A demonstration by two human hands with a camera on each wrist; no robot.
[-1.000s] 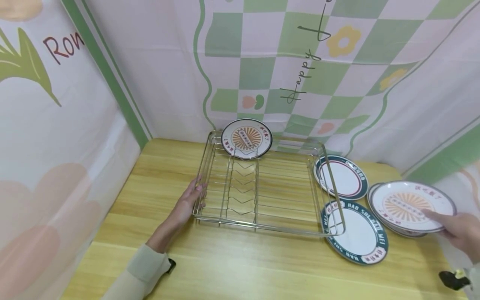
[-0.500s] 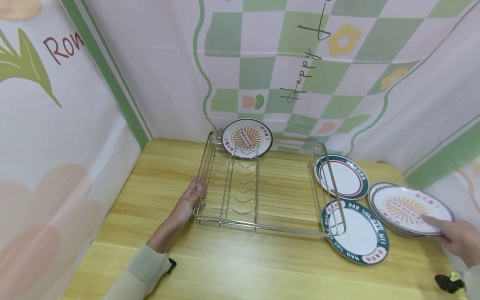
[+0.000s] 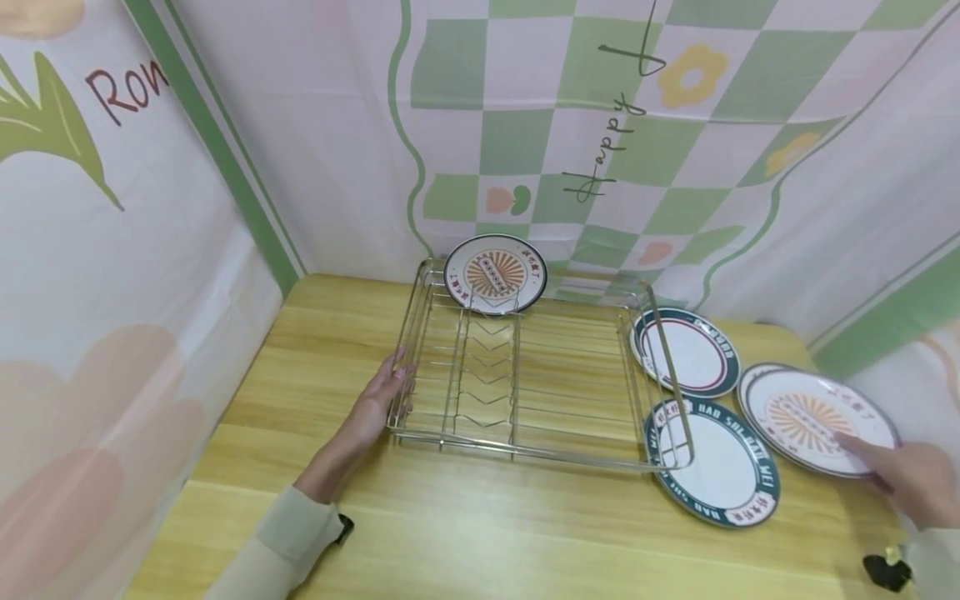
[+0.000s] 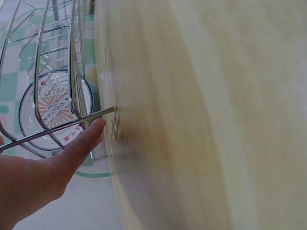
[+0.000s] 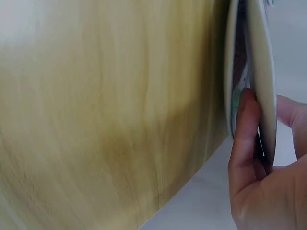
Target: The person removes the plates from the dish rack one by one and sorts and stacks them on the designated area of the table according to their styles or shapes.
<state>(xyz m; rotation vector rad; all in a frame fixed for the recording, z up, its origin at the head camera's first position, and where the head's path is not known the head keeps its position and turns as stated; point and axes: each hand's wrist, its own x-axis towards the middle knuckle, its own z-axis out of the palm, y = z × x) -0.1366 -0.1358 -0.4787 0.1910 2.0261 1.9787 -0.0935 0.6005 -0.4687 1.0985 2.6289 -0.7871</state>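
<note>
My left hand (image 3: pixel 372 408) grips the left side of a wire dish rack (image 3: pixel 514 379); in the left wrist view its thumb (image 4: pixel 81 148) lies along a wire. A white plate with an orange sunburst (image 3: pixel 495 273) stands upright at the rack's back. At the far right my right hand (image 3: pixel 911 475) pinches a similar sunburst plate (image 3: pixel 810 417), thumb on top and fingers under the rim. In the right wrist view those fingers (image 5: pixel 247 124) sit in the gap between this upper plate (image 5: pixel 263 72) and a lower plate (image 5: pixel 231 67).
Two green-rimmed plates, a smaller one (image 3: pixel 684 354) behind and a larger one (image 3: pixel 716 467) in front, lie on the wooden table (image 3: pixel 480 533) beside the rack's right end, which overlaps them in the head view. A patterned cloth (image 3: pixel 517 67) hangs behind the table.
My right hand has shifted slightly left and down, and the held plate's near right edge has moved with it. The left hand and the rack stay in place.
</note>
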